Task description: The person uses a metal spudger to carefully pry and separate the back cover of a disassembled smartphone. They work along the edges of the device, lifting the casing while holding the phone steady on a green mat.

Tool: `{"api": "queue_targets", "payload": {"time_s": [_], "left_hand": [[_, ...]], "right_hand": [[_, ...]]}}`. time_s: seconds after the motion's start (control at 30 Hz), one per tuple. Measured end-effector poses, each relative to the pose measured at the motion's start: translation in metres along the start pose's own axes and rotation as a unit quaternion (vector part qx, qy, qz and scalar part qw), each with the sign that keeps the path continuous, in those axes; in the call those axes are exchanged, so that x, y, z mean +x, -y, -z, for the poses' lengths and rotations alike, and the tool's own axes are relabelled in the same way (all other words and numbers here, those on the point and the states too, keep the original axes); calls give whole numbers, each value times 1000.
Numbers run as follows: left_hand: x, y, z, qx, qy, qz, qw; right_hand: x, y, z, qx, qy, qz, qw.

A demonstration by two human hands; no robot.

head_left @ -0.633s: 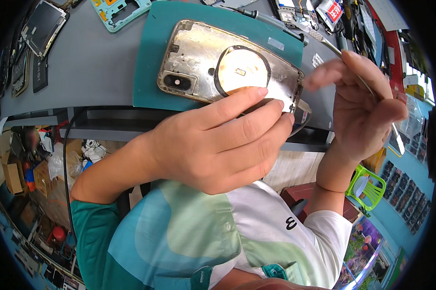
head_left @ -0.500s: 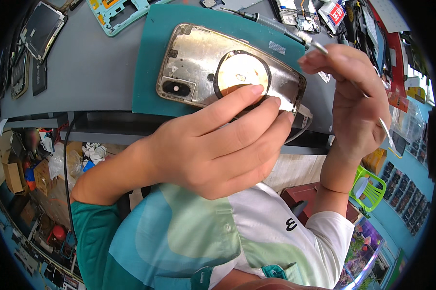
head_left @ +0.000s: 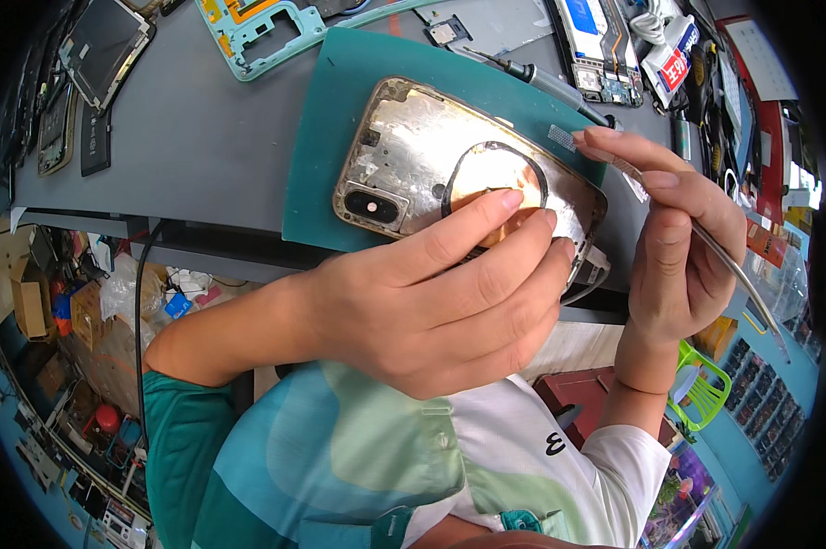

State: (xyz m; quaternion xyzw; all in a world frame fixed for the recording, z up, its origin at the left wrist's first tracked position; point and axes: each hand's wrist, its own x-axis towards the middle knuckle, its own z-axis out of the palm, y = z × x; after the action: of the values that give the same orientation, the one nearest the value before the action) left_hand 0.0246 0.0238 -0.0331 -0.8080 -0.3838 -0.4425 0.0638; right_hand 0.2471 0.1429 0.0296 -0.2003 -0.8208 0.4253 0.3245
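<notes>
A phone lies on a green mat with its back glass off, showing scuffed bare metal, a camera block and a round charging coil. My left hand reaches across its near edge, fingertips pressing on the coil and the metal beside it; the thumb is hidden beneath. Just off the phone's right end, my right hand is raised, pinching a long thin metal pry tool between thumb and fingers. One end of the tool points down to the right, its textured part passing between the fingers.
A grey screwdriver lies along the mat's far edge. Behind are a light-green phone frame and an opened phone. At the far left sit a phone screen and a black battery. A cable shows near the phone's right end.
The whole view has shifted, so phone and mat appear further right and lower. My right hand has turned, and the pry tool in it now shows along more of its length. My left hand stays on the phone.
</notes>
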Motion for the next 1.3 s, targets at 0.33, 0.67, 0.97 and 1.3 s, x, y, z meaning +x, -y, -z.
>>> {"api": "queue_targets", "payload": {"time_s": [0.33, 0.67, 0.97, 1.3], "left_hand": [[1, 0, 0, 6, 2, 1, 1000], [1, -2, -1, 3, -1, 9, 1000], [1, -1, -2, 3, -3, 9, 1000], [1, -1, -3, -3, -9, 8, 1000]], "right_hand": [[9, 1, -6, -83, 40, 19, 996], [9, 7, -10, -152, 39, 41, 987], [9, -3, -12, -166, 32, 111, 979], [13, -5, -5, -164, 54, 130, 976]]}}
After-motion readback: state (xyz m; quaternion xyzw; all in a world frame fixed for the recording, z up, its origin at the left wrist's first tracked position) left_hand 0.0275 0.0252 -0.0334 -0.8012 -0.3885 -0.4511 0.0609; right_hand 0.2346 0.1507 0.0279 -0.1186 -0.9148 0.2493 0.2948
